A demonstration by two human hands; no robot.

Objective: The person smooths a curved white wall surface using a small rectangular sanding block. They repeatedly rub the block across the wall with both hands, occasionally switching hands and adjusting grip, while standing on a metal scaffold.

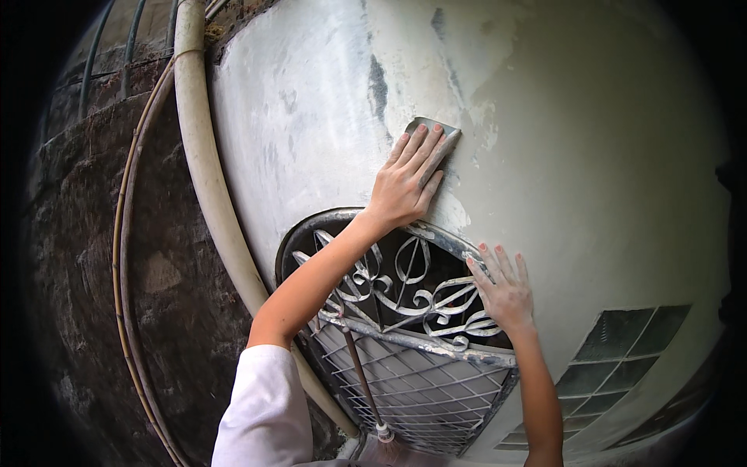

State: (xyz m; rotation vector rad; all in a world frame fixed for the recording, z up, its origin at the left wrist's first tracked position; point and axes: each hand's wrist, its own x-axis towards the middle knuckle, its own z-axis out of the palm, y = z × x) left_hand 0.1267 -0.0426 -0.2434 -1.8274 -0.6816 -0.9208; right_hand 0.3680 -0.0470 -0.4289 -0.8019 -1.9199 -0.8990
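A plastered wall (311, 109) in pale grey-green, marked with whitish patches and dark streaks, fills most of the picture. High on it my left hand (402, 183) holds a small grey sheet, apparently sandpaper (450, 142), against the plaster; its edges show past my fingers. Lower and to the right, my right hand (506, 296) is spread with fingers apart, holding nothing, and its fingertips reach the wall beside the arched opening. White dust coats both hands. Below my left forearm is an arched metal grille (436, 300) with scrollwork and peeling white paint.
Left of the wall runs a thick pale pipe (204, 148), with thinner bent pipes (122, 233) beside a rough dark wall (70, 257). A long-handled broom (362, 377) stands before the lattice gate (436, 389). A window with dark panes (615, 335) is at lower right.
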